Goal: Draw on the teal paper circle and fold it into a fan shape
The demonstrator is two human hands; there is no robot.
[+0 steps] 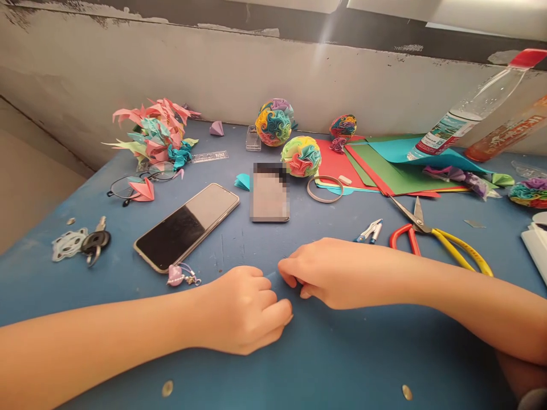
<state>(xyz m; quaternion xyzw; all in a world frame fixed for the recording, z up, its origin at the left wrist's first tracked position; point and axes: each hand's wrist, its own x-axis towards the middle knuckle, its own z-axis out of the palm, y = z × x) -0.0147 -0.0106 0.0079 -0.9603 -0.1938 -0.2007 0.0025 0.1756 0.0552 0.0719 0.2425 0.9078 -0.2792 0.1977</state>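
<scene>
My left hand (252, 310) rests low over the blue table (325, 364), its fingers curled into a loose fist. Close beside it on the right, my right hand (329, 273) bends its fingers down toward the tabletop. Anything inside either hand is hidden; a faint pale line shows on the blue between them. Left of my left hand lies a pink charm (176, 275) attached to a dark-screened phone (188, 225). Behind my right forearm are a blue-and-white compass (370, 230) and scissors (419, 219) with red and yellow handles, blades apart.
Farther back sit a blurred-out phone (269, 196), two paper balls (276, 122), a ring (325, 189) and coloured paper sheets (397, 165). A bottle (465, 114) leans at right. At left are folded paper pieces (160, 128), glasses (126, 185) and keys (96, 242).
</scene>
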